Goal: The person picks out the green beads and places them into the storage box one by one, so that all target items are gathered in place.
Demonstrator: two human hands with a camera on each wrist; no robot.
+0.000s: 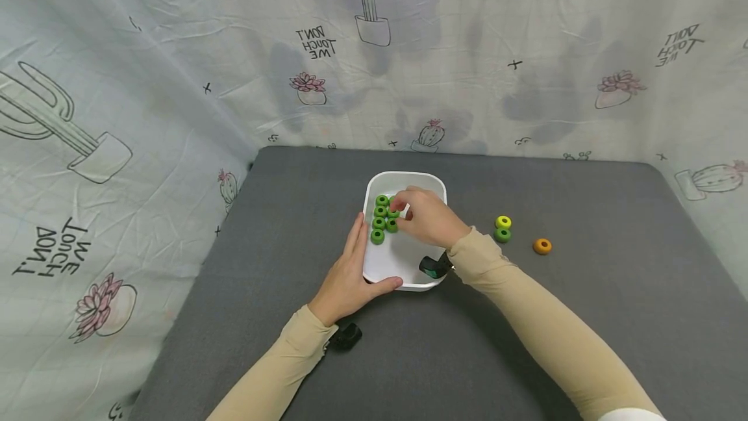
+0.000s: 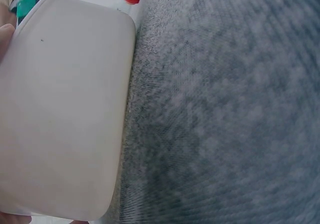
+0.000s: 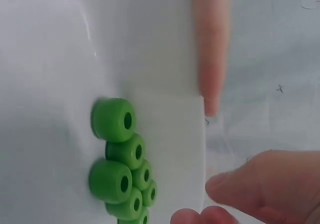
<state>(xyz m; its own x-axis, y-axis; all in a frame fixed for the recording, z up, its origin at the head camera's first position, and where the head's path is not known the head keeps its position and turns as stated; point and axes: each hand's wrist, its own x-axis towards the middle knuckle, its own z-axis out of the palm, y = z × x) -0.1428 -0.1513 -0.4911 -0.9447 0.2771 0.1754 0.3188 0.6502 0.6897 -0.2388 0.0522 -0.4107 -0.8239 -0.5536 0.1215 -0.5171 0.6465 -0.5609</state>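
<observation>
A white square container (image 1: 403,275) stands mid-mat, seen from outside as a wall (image 2: 60,124) in the left wrist view. Several green rings (image 1: 380,219) lie in two columns inside it, close up (image 3: 122,174) in the right wrist view. My left hand (image 1: 350,275) grips the container's near left corner, thumb along the front rim and fingers (image 3: 212,48) up the left wall. My right hand (image 1: 423,216) reaches into the container, fingertips (image 3: 240,189) curled just above the right column. The right wrist view shows thumb and fingertips apart with no ring between them.
To the right of the container on the grey mat (image 1: 584,317) lie a yellow ring (image 1: 503,221), a green ring (image 1: 502,235) touching it, and an orange ring (image 1: 542,246) further right. A cactus-print cloth (image 1: 146,115) hangs behind and on both sides.
</observation>
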